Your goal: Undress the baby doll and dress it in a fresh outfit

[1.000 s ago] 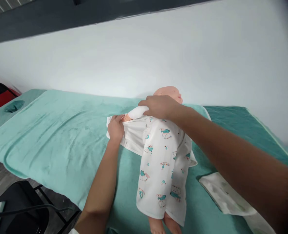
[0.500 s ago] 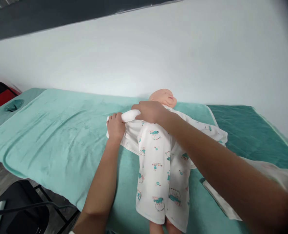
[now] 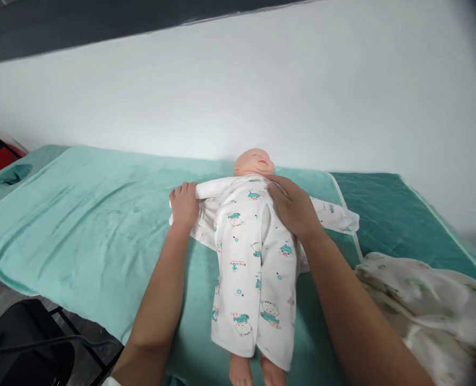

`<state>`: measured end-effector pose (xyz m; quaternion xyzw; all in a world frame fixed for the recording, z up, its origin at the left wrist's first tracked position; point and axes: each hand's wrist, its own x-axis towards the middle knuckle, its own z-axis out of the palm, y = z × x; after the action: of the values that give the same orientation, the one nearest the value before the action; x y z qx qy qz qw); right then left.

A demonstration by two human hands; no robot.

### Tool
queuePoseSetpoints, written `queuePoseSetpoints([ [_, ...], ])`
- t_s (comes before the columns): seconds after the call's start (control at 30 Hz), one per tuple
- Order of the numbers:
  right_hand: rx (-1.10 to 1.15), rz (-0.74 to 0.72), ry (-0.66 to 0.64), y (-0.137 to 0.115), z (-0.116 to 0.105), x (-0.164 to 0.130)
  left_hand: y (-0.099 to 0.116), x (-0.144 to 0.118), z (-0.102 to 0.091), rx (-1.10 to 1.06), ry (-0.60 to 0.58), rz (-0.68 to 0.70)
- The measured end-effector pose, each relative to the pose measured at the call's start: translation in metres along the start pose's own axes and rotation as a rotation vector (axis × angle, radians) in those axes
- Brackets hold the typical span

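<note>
Baby doll (image 3: 254,161) lay face up on the teal towel (image 3: 80,225) covering the table, dressed in a white printed sleepsuit (image 3: 254,268) with its bare feet showing at the near edge. The left hand (image 3: 184,205) was closed on the end of the doll's sleeve (image 3: 213,187), which stretched out to the side. The right hand (image 3: 292,206) rested flat, fingers spread, on the doll's chest, pressing the open front of the sleepsuit. Near the right forearm, a crumpled patterned cloth (image 3: 423,300) lay on the towel.
</note>
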<state>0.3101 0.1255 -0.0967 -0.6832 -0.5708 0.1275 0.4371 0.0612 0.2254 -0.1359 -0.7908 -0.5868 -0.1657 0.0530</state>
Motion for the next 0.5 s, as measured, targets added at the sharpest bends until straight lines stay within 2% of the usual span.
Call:
queuePoseSetpoints([
  [0.07, 0.015, 0.049, 0.080, 0.025, -0.004, -0.012, 0.000, 0.000, 0.000, 0.014, -0.014, -0.024],
  [0.17, -0.075, 0.029, 0.096, 0.048, -0.002, -0.016, 0.001, -0.002, 0.000, 0.034, -0.030, -0.048],
  [0.4, -0.300, 0.075, 0.133, 0.064, -0.004, -0.010, 0.003, -0.011, -0.003, 0.047, -0.004, -0.093],
  [0.5, -0.335, 0.133, 0.203, 0.071, -0.010, -0.010, 0.003, -0.013, -0.004, 0.042, -0.006, -0.112],
])
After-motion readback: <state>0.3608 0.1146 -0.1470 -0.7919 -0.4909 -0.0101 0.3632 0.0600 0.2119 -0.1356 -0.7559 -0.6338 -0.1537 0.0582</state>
